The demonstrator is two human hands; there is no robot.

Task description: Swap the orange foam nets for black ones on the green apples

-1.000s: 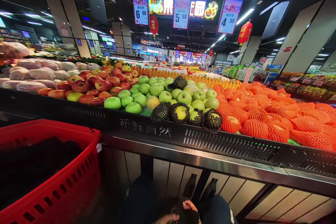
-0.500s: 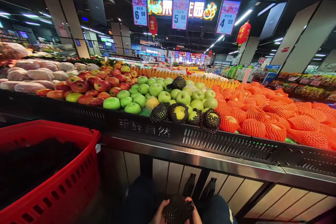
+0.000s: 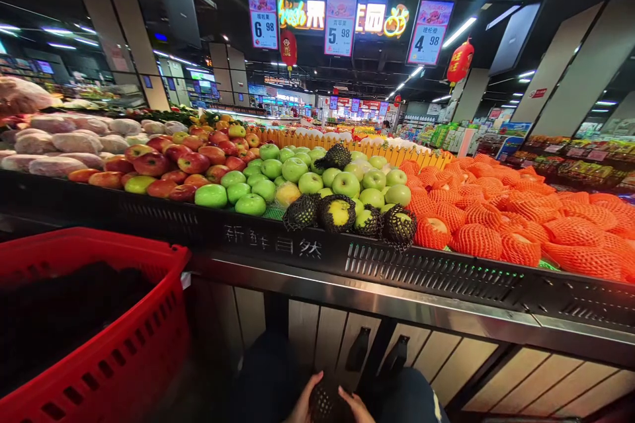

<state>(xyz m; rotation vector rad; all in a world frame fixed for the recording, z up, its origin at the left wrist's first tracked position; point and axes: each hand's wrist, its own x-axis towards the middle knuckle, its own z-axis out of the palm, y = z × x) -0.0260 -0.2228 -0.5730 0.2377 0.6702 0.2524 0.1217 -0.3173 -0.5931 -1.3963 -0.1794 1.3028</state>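
Low at the bottom edge, between my knees, my left hand [image 3: 303, 402] is closed on a black foam fruit net [image 3: 321, 403]. The net looks rounded; whether a fruit is inside I cannot make out. My right hand [image 3: 356, 404] is just to the right of it, fingers stretched out and apart from the net, holding nothing that I can see. Ahead on the display shelf, several green apples [image 3: 346, 184] lie in a heap. Along its front edge sit several netted apples [image 3: 338, 213] in black foam, and another black net [image 3: 338, 156] rests on top of the heap.
A red basket [image 3: 163, 307] with dark contents stands at my left. Red apples [image 3: 194, 162] and wrapped pale produce [image 3: 77, 141] lie left of the green ones; fruit in orange nets [image 3: 479, 238] fills the right. The shelf's black rim [image 3: 278, 244] runs across in front of me.
My right hand has come off the black net and its fingers have opened. The net has turned and shifted slightly left with my left hand. The display is unchanged.
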